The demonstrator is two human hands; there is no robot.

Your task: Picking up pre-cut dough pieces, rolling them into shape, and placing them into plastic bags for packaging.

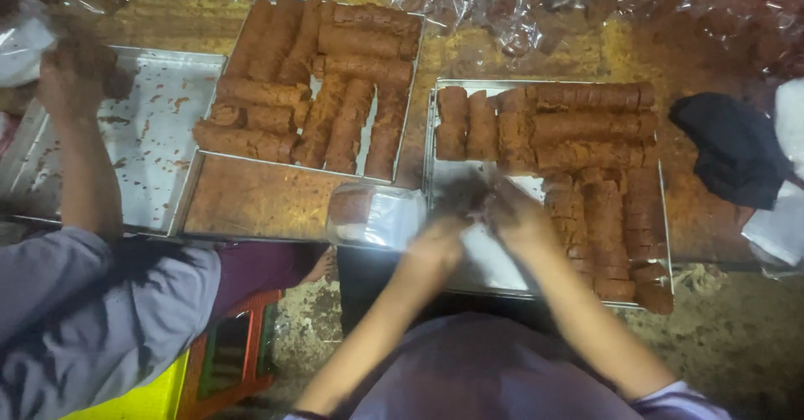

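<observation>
- Over the near edge of the right-hand metal tray (435, 148), the person's left hand (448, 227) and right hand (515, 215) meet, both blurred; the fingers seem curled around a small dark brown piece (479, 195), but whether either hand truly grips it I cannot tell.
- That piece sits between the two hands, just above the tray's bare front part, beside the stacked brown rolls (586, 135) that fill the tray's back and right side.
- The rolls look soft and a little sticky, scored into slices; I judge a piece light, easy to dent, best taken by its flat faces with fingertips rather than squeezed round the middle.
- Just left of the left hand lies a clear plastic bag (377, 216) with a brown slice inside, resting on the worktop (251, 198).
- A second tray of rolls (243, 26) stands further left, and beyond it an almost bare tray (159, 127) with crumbs.
- A co-worker's hand (67, 77) is raised at the far left over that tray.
- A dark cloth (733, 144) lies at the right.
</observation>
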